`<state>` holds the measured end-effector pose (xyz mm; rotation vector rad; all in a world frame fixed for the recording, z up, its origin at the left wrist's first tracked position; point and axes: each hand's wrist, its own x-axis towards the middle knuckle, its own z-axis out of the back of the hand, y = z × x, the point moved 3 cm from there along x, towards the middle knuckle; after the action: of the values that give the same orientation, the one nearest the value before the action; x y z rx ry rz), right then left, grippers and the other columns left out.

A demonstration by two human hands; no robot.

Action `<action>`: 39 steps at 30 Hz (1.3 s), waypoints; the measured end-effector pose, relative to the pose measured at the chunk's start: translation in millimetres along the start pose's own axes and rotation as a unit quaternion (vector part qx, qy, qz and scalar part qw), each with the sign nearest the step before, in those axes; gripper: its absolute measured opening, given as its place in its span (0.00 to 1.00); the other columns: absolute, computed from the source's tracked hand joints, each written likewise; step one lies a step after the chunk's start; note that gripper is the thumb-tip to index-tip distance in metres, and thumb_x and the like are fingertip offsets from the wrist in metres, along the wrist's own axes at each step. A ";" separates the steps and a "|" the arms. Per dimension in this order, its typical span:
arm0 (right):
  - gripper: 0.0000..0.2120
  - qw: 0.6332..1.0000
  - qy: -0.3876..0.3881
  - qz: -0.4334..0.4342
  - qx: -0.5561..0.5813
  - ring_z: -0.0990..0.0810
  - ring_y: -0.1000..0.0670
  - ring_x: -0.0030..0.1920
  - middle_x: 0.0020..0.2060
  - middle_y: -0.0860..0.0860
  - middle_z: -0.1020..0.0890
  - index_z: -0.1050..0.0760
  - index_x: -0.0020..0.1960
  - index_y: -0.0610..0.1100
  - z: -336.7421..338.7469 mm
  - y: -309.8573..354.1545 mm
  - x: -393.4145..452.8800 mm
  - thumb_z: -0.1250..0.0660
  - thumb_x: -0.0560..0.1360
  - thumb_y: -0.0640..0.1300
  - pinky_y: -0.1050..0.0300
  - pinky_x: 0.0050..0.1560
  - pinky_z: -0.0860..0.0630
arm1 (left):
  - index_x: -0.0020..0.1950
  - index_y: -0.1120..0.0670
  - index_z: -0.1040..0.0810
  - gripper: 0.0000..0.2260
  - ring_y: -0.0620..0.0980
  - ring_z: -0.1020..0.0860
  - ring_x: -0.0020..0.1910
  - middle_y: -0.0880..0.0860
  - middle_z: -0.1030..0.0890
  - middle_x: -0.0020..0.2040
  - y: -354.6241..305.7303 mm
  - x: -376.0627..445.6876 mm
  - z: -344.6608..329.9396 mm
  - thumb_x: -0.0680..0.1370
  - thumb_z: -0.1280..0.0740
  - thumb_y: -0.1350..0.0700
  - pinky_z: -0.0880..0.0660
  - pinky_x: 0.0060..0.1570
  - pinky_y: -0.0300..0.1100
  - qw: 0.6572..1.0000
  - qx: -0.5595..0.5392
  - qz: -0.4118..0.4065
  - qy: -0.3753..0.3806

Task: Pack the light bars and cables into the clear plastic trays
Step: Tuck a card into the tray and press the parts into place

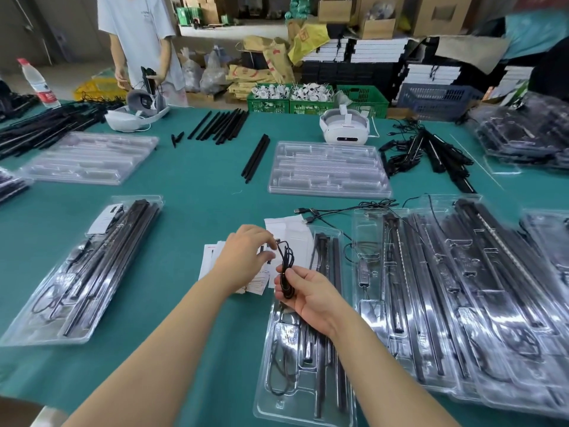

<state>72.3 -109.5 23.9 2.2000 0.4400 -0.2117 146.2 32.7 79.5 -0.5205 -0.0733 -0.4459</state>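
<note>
My right hand (311, 298) grips a coiled bundle of black cable (287, 266) above the near end of a clear plastic tray (277, 396). My left hand (246, 257) pinches the bundle's top end with fingertips. That tray lies in front of me and holds black light bars (326, 266) and a looped cable. White paper leaflets (286, 229) lie under my hands. To the right, several overlapping filled trays (462, 288) hold bars and cables. A filled tray (92, 266) lies at the left. Two empty trays (329, 167) (92, 155) sit farther back.
Loose black bars (221, 124) and a pair (255, 157) lie on the green table (191, 186). A tangle of cables and bars (425, 152) sits at right, with two white headsets (343, 124) (135, 114) behind. A person (138, 41) stands across the table. A water bottle (38, 83) stands far left.
</note>
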 end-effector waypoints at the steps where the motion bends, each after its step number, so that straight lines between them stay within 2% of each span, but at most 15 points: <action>1: 0.10 1.000 0.003 -0.002 0.005 0.21 0.49 0.40 0.40 0.44 0.19 0.23 0.58 0.33 0.6 0.0 -0.2 0.40 0.83 0.36 0.57 0.45 0.20 | 0.54 0.50 0.18 0.06 0.51 0.29 0.64 0.47 0.20 0.60 0.9 0.0 -0.9 0.78 0.29 0.56 0.34 0.64 0.52 1.000 0.008 -0.008 0.020; 3: 0.09 1.000 0.008 -0.005 0.011 0.22 0.49 0.39 0.39 0.44 0.20 0.23 0.57 0.33 1.4 0.1 -0.4 0.40 0.83 0.36 0.58 0.43 0.21 | 0.58 0.48 0.19 0.09 0.51 0.28 0.63 0.47 0.23 0.61 3.0 -0.7 -2.4 0.78 0.29 0.56 0.34 0.64 0.51 0.999 0.008 -0.009 0.044; 7: 0.10 1.000 0.017 -0.013 0.010 0.23 0.49 0.38 0.39 0.44 0.20 0.23 0.57 0.34 1.9 0.2 -0.1 0.41 0.83 0.36 0.58 0.42 0.21 | 0.56 0.46 0.23 0.08 0.54 0.26 0.56 0.47 0.27 0.57 4.5 -2.0 -2.2 0.78 0.28 0.53 0.30 0.59 0.51 0.999 -0.022 0.021 0.010; 10: 0.10 1.000 0.017 -0.012 0.012 0.23 0.49 0.38 0.39 0.44 0.20 0.23 0.57 0.33 2.9 0.3 0.7 0.40 0.83 0.36 0.58 0.42 0.22 | 0.57 0.47 0.21 0.09 0.55 0.27 0.52 0.49 0.28 0.55 -2.4 -2.6 -5.0 0.78 0.29 0.54 0.30 0.57 0.49 1.000 0.005 -0.012 0.000; 13: 0.09 1.000 0.012 -0.010 0.008 0.23 0.50 0.38 0.38 0.44 0.21 0.23 0.57 0.34 2.8 -0.5 0.8 0.40 0.82 0.36 0.58 0.41 0.22 | 0.53 0.52 0.16 0.06 0.54 0.28 0.56 0.53 0.26 0.56 -7.4 -2.4 -5.5 0.78 0.28 0.56 0.33 0.59 0.47 0.998 0.022 -0.049 -0.026; 17: 0.08 1.000 0.009 -0.007 0.015 0.23 0.49 0.38 0.39 0.44 0.21 0.24 0.56 0.34 2.9 -0.4 0.1 0.40 0.82 0.36 0.58 0.42 0.21 | 0.52 0.51 0.16 0.07 0.51 0.28 0.60 0.50 0.23 0.56 -4.0 0.5 -0.9 0.79 0.29 0.50 0.37 0.61 0.45 0.996 0.058 -0.053 -0.043; 21: 0.07 1.000 0.008 -0.008 0.017 0.21 0.49 0.39 0.39 0.44 0.20 0.25 0.56 0.34 2.4 0.5 -1.5 0.40 0.82 0.36 0.57 0.43 0.21 | 0.48 0.50 0.19 0.11 0.49 0.24 0.48 0.45 0.19 0.46 -0.4 1.1 12.3 0.79 0.31 0.43 0.37 0.60 0.43 0.993 0.096 -0.049 -0.058; 25: 0.07 1.000 0.003 -0.012 0.019 0.20 0.47 0.41 0.41 0.42 0.19 0.24 0.56 0.34 3.3 0.2 -0.8 0.39 0.82 0.35 0.55 0.47 0.20 | 0.49 0.55 0.17 0.04 0.55 0.23 0.41 0.50 0.20 0.44 -0.3 -3.7 30.3 0.79 0.30 0.56 0.30 0.54 0.49 0.987 0.055 -0.067 -0.138; 28: 0.08 1.000 0.001 -0.003 0.025 0.18 0.45 0.44 0.43 0.40 0.17 0.23 0.55 0.33 3.4 -0.4 0.0 0.39 0.81 0.35 0.52 0.51 0.18 | 0.49 0.55 0.16 0.03 0.55 0.23 0.38 0.50 0.20 0.44 -7.2 -9.5 32.6 0.80 0.30 0.57 0.26 0.42 0.48 0.987 0.016 -0.053 -0.151; 30: 0.08 0.999 0.000 0.007 0.034 0.16 0.41 0.47 0.46 0.38 0.17 0.23 0.55 0.32 2.1 -1.2 0.4 0.38 0.80 0.35 0.49 0.52 0.18 | 0.50 0.54 0.16 0.04 0.54 0.22 0.39 0.50 0.20 0.44 -13.7 -13.8 27.6 0.79 0.30 0.57 0.24 0.40 0.49 0.988 0.002 -0.046 -0.148; 32: 0.08 0.999 0.003 0.017 0.051 0.16 0.39 0.50 0.48 0.35 0.17 0.23 0.54 0.31 0.5 -1.9 0.5 0.37 0.80 0.35 0.48 0.51 0.17 | 0.53 0.56 0.15 0.06 0.55 0.21 0.41 0.52 0.19 0.44 -20.4 -19.5 17.9 0.80 0.32 0.60 0.24 0.42 0.51 0.990 -0.031 -0.039 -0.131; 35: 0.08 0.999 -0.009 0.029 0.038 0.15 0.41 0.49 0.48 0.35 0.16 0.22 0.54 0.32 0.1 -2.3 0.9 0.37 0.80 0.35 0.50 0.48 0.17 | 0.58 0.58 0.16 0.10 0.57 0.21 0.46 0.54 0.19 0.47 -26.5 -32.4 0.0 0.80 0.35 0.62 0.24 0.48 0.51 0.994 -0.071 -0.020 -0.086; 39: 0.09 0.999 -0.021 0.038 -0.009 0.15 0.45 0.48 0.47 0.39 0.15 0.21 0.56 0.34 -2.4 -3.2 2.0 0.37 0.81 0.36 0.54 0.47 0.18 | 0.61 0.53 0.16 0.13 0.49 0.24 0.53 0.47 0.20 0.50 -20.0 -47.7 -15.5 0.80 0.35 0.62 0.28 0.54 0.41 0.994 -0.097 0.018 -0.053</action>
<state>72.9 -105.3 22.5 2.1854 0.3340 -0.2107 93.9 28.3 66.8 -0.7345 -0.1224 -0.3912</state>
